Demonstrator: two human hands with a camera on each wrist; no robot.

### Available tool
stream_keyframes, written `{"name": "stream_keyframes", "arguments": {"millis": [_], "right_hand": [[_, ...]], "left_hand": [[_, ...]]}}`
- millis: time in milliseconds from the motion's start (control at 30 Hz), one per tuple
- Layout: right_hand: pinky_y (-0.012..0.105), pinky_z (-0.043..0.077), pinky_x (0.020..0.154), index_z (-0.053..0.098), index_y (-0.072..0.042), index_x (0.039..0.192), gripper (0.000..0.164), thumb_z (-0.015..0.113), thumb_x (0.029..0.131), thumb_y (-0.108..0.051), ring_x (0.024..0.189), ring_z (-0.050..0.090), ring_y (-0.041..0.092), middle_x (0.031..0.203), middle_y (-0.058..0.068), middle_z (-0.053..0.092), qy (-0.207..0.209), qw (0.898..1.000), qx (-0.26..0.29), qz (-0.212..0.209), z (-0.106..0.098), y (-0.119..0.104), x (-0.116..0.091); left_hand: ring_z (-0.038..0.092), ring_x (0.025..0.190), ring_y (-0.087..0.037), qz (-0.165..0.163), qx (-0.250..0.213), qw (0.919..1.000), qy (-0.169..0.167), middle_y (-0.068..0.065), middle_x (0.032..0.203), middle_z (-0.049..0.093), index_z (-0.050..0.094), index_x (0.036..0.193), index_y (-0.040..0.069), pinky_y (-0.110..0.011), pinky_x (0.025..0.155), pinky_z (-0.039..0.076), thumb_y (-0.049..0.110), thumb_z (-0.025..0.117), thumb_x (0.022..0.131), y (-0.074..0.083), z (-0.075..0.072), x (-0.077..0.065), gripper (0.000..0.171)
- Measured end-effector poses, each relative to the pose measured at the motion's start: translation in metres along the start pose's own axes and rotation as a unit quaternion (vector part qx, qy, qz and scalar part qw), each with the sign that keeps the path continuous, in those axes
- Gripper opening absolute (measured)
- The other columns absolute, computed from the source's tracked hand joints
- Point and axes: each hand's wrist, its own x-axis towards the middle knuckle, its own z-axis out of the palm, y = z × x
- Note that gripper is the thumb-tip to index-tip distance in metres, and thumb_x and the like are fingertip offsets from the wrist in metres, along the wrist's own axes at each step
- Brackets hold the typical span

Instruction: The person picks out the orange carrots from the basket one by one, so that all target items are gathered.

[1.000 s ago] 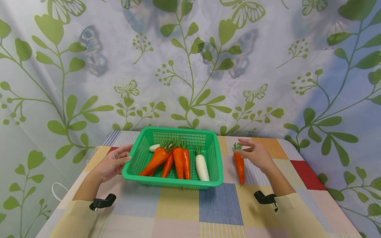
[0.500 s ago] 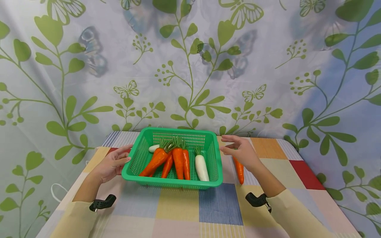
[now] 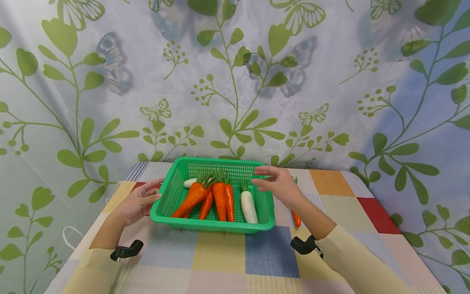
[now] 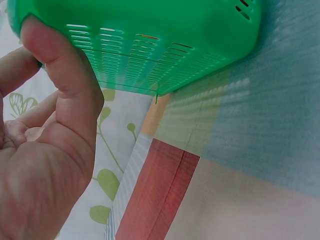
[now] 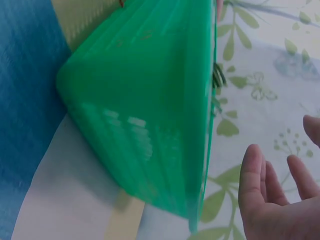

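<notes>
In the head view, a green plastic basket [image 3: 216, 224] holds several orange carrots [image 3: 219, 200], a white radish [image 3: 249, 207] and a small white vegetable [image 3: 189, 183]. My left hand [image 3: 137, 203] is at the basket's left side, its thumb and fingertips touching the rim. Seen from the left wrist, the thumb [image 4: 65, 75] lies against the green wall below the rim. My right hand [image 3: 277, 183] hovers over the basket's right rim near the radish leaves, fingers apart and holding nothing. A lone carrot [image 3: 296, 219] lies on the cloth right of the basket, mostly hidden behind that hand and wrist.
A patchwork tablecloth [image 3: 220, 261] covers the table. Behind the table hangs a leaf-and-butterfly curtain [image 3: 235, 81]. Black wrist cameras sit on both sleeves, and a white cable [image 3: 69, 237] curves by the table's left edge.
My right hand has moved left from above the lone carrot to over the basket's right rim, with nothing in it. The left hand and the basket have stayed in place.
</notes>
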Motion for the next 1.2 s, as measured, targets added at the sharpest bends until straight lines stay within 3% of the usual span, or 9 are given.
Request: {"name": "stream_keyframes", "arguments": {"millis": [300, 533, 800, 1067, 1133, 1200], "right_hand": [[0.041, 0.061, 0.097, 0.062, -0.008, 0.139, 0.05, 0.078, 0.092, -0.018, 0.116, 0.069, 0.026, 0.141, 0.016, 0.059, -0.031, 0.994, 0.074, 0.079, 0.025, -0.023, 0.011], [0.047, 0.058, 0.102, 0.062, -0.009, 0.138, 0.049, 0.077, 0.092, -0.012, 0.117, 0.069, 0.027, 0.141, 0.016, 0.06, -0.064, 0.987, 0.086, 0.12, 0.041, -0.034, 0.026], [0.042, 0.059, 0.098, 0.062, -0.015, 0.139, 0.05, 0.079, 0.091, -0.018, 0.117, 0.069, 0.026, 0.141, 0.014, 0.061, -0.091, 0.984, 0.051, 0.142, 0.052, -0.041, 0.042], [0.033, 0.06, 0.08, 0.056, -0.01, 0.145, 0.06, 0.079, 0.09, -0.016, 0.091, 0.063, 0.021, 0.132, 0.013, 0.064, -0.143, 0.975, 0.002, 0.167, 0.054, -0.044, 0.059], [0.034, 0.06, 0.081, 0.055, -0.01, 0.145, 0.062, 0.08, 0.089, -0.018, 0.093, 0.061, 0.024, 0.129, 0.012, 0.066, -0.155, 0.973, -0.023, 0.171, 0.054, -0.044, 0.064], [0.037, 0.06, 0.086, 0.055, -0.011, 0.146, 0.064, 0.081, 0.088, -0.019, 0.104, 0.063, 0.03, 0.128, 0.01, 0.066, -0.163, 0.969, -0.047, 0.178, 0.054, -0.044, 0.068]], "left_hand": [[0.076, 0.096, -0.018, 0.003, -0.008, 1.0, -0.001, 0.004, 0.102, 0.066, 0.015, 0.164, 0.009, -0.045, 0.081, 0.063, 0.01, 0.053, 0.107, 0.0, -0.001, 0.001, 0.068], [0.076, 0.095, -0.016, 0.002, -0.007, 1.0, 0.0, 0.005, 0.101, 0.065, 0.016, 0.164, 0.009, -0.044, 0.082, 0.064, 0.011, 0.053, 0.107, -0.001, -0.001, 0.001, 0.068], [0.076, 0.096, -0.016, 0.002, -0.018, 0.9998, -0.007, 0.003, 0.105, 0.066, 0.013, 0.164, 0.008, -0.044, 0.083, 0.063, 0.011, 0.052, 0.107, 0.0, -0.001, 0.0, 0.069], [0.075, 0.096, -0.015, 0.005, -0.024, 0.9996, -0.01, 0.003, 0.106, 0.067, 0.014, 0.164, 0.008, -0.043, 0.083, 0.063, 0.009, 0.051, 0.107, 0.0, 0.0, 0.0, 0.067], [0.076, 0.096, -0.015, 0.006, -0.026, 0.9996, -0.01, 0.002, 0.106, 0.067, 0.014, 0.164, 0.008, -0.043, 0.083, 0.063, 0.009, 0.051, 0.107, 0.0, 0.0, 0.0, 0.067], [0.075, 0.096, -0.015, 0.006, -0.025, 0.9996, -0.009, 0.002, 0.106, 0.067, 0.015, 0.164, 0.008, -0.042, 0.083, 0.063, 0.009, 0.051, 0.107, 0.0, 0.0, 0.0, 0.067]]}}
